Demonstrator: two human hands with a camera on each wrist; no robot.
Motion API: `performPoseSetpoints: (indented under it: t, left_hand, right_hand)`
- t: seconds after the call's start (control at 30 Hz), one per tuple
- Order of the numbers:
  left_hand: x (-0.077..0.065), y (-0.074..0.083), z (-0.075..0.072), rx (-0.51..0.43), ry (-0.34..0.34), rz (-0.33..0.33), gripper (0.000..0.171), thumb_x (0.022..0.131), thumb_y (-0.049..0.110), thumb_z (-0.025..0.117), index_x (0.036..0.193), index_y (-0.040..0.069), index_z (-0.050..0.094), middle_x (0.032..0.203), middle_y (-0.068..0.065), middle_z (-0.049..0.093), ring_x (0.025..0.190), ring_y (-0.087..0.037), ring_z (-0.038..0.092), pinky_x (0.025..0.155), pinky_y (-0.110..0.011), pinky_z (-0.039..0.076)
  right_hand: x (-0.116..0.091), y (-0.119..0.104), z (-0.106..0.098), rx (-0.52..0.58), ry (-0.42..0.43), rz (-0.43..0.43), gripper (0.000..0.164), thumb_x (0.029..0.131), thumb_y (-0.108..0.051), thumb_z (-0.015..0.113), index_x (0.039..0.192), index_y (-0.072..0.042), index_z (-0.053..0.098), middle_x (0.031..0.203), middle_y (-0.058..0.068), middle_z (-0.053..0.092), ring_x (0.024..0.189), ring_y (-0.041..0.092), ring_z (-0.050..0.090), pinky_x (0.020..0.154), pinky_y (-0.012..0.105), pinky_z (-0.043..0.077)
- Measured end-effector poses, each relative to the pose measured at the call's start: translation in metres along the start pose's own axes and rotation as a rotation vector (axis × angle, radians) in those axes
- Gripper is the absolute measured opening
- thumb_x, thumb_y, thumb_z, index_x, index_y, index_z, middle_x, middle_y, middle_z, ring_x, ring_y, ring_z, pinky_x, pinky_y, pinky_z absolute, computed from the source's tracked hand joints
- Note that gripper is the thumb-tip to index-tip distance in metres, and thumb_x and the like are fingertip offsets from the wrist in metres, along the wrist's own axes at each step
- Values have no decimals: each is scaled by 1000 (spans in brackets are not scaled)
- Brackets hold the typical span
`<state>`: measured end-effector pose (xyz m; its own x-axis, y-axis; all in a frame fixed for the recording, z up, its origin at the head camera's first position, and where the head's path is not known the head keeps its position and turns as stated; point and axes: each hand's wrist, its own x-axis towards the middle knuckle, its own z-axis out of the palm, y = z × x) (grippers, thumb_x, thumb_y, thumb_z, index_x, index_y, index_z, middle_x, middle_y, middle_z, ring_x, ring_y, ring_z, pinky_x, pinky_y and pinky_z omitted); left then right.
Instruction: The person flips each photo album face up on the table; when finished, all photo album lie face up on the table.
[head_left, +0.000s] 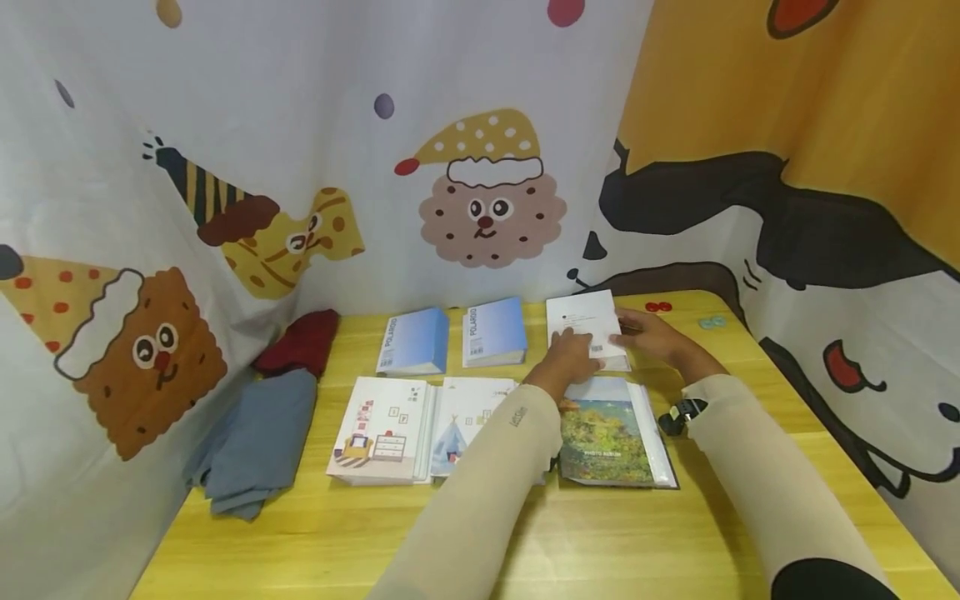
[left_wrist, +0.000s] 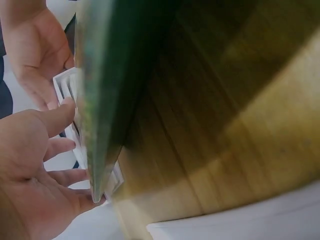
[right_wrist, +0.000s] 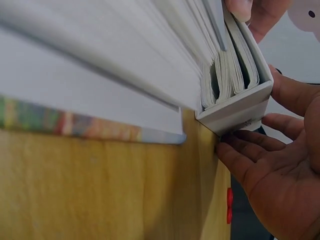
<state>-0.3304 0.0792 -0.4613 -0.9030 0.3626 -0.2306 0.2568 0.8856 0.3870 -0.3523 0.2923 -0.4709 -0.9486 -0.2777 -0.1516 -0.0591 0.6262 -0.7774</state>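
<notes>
The white album (head_left: 576, 310), its long axis apparently pointing away, lies under the left hand's (head_left: 570, 360) loosely spread fingers while the right hand (head_left: 652, 333) pinches its right edge.

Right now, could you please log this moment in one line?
left hand: touching white album; right hand: touching its right edge; blue albums: further left

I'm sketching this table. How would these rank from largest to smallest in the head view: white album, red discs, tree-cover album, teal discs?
1. Tree-cover album
2. White album, partly covered
Red discs and teal discs: smallest, too alike to rank.
</notes>
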Motion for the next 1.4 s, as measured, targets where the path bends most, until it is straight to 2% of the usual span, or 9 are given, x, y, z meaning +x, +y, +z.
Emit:
performPoseSetpoints:
  t: [0.23,0.4,0.5,0.77,0.9,1.07,1.13,1.3,1.4]
  left_hand:
    - [53,-16,27,80,-8,-56,71,109,57,59,172,41,32,182,2,27,169,-30,25,136,-46,32]
    - [61,-20,32,139,47,-29,69,107,57,62,170,41,38,179,1,34,165,-31,34,133,-46,38]
    - [53,-18,31,153,91,-27,66,107,52,64,168,39,42,176,0,40,161,-31,40,131,-44,41]
    - [16,-8,17,274,179,-14,56,108,50,63,162,39,52,163,5,55,144,-23,56,117,-36,53]
    - [6,-11,14,264,214,49,55,109,45,64,161,34,54,164,3,57,149,-23,55,124,-36,48]
    - [-6,-15,9,56,201,109,59,111,38,61,167,31,46,174,-2,47,163,-22,43,134,-36,36]
    - [-10,-17,8,-71,197,124,61,111,35,61,169,32,43,176,-5,42,164,-24,41,133,-39,37]
    - [-16,-22,8,-251,219,183,65,111,34,62,172,33,37,174,-1,45,161,-21,45,131,-38,40]
    - [-18,-23,10,-357,219,208,71,112,32,62,174,34,28,173,0,48,156,-21,51,126,-39,47]
  right_hand:
    - [5,0,2,-5,18,28,78,112,-35,64,176,-19,22,178,23,33,162,52,35,130,71,30]
    - [6,-1,4,-7,26,55,78,113,-37,62,177,-23,20,179,20,30,163,51,33,131,71,28]
    - [5,-2,6,-20,36,61,79,112,-38,62,177,-23,19,180,21,28,165,51,29,132,72,25]
    - [-3,-1,12,7,44,22,80,112,-31,62,177,-16,17,179,26,26,164,54,27,131,72,25]
    - [-11,0,13,39,46,1,81,112,-35,63,177,-17,18,180,24,25,166,53,25,131,73,23]
    - [-28,-4,13,99,53,-23,85,111,-42,64,177,-20,16,183,17,18,169,49,17,130,71,29]
    - [-35,-6,13,133,69,-30,85,110,-43,65,177,-22,17,184,14,17,170,46,14,130,70,29]
    - [-46,-13,13,170,145,-68,88,109,-39,69,177,-20,19,185,11,11,171,43,8,133,69,22]
    - [-50,-22,14,215,178,-75,91,108,-36,72,178,-23,15,186,9,6,170,45,11,131,67,28]
